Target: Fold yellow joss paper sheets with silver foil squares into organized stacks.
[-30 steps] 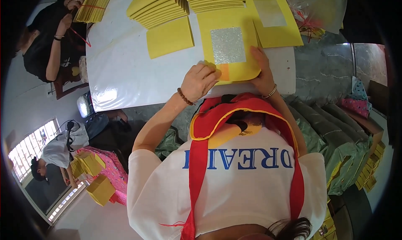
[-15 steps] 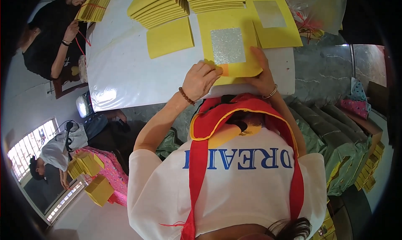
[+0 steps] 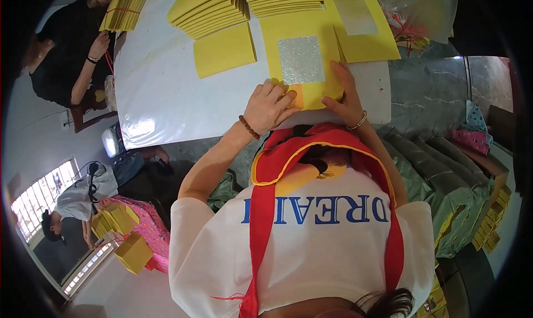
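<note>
In front of me on the white table lies a yellow sheet of joss paper (image 3: 306,90) with a silver foil square (image 3: 301,59) and an orange patch near its lower edge. My left hand (image 3: 269,106) grips its lower left corner, the bent fingertips resting on the paper beside the orange patch. On the lower right, my right hand (image 3: 345,100) holds the edge, thumb on top and fingers along the side. A second silver-squared sheet (image 3: 369,46) lies beside it at the right. To the left rests a plain folded yellow piece (image 3: 225,50).
Fanned stacks of folded yellow paper (image 3: 208,15) lie at the table's (image 3: 166,90) far side. A clear plastic bag (image 3: 422,12) is at far right, green wrapped bundles (image 3: 449,201) below. At far left, a person's hand (image 3: 100,44) is by a tied yellow bundle (image 3: 123,11); another person handles yellow stacks.
The right thumb has come from beneath the sheet's lower edge to its top. My left fingers have spread a little along the corner. The lower edge now looks folded up.
</note>
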{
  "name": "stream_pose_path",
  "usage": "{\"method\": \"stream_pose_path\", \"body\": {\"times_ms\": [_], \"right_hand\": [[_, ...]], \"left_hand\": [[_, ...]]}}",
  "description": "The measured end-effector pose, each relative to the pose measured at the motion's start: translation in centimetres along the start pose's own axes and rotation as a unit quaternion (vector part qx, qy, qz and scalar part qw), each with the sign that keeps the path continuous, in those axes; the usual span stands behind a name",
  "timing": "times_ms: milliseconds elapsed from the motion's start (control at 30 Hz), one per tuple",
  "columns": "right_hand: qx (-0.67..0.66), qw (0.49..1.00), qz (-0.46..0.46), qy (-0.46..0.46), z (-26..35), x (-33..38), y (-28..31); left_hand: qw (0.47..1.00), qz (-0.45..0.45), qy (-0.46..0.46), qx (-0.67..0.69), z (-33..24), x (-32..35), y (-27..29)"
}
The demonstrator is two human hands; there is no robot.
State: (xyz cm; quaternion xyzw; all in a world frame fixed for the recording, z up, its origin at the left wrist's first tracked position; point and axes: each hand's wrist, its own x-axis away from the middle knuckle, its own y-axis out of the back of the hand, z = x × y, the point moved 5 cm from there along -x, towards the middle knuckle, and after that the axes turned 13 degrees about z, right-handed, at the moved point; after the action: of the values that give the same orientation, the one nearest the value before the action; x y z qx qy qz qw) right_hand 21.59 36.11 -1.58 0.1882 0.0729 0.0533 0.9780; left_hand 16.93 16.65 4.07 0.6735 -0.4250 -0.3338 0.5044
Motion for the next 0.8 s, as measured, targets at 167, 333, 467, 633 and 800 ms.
{"method": "stream_pose_path", "body": {"times_ms": [167,333,467,633,800], "right_hand": [[-0.076,0.997,0.001,0.014,0.0,0.0,0.4],[-0.037,0.999,0.001,0.020,0.2,-0.1,0.3],[-0.029,0.999,0.004,0.022,0.2,-0.1,0.4],[-0.029,0.999,0.000,0.038,0.0,-0.1,0.4],[-0.096,0.995,0.002,0.030,-0.7,-0.3,0.4]], "left_hand": [[1.000,-0.013,-0.010,-0.026,-0.3,0.0,0.0],[1.000,-0.005,0.005,-0.011,-0.2,-0.1,0.1],[0.999,-0.002,0.029,-0.027,-0.5,-0.5,0.0],[0.999,0.000,0.033,-0.020,-0.4,-0.8,0.3],[1.000,-0.010,0.023,0.011,-0.2,-1.1,0.8]]}}
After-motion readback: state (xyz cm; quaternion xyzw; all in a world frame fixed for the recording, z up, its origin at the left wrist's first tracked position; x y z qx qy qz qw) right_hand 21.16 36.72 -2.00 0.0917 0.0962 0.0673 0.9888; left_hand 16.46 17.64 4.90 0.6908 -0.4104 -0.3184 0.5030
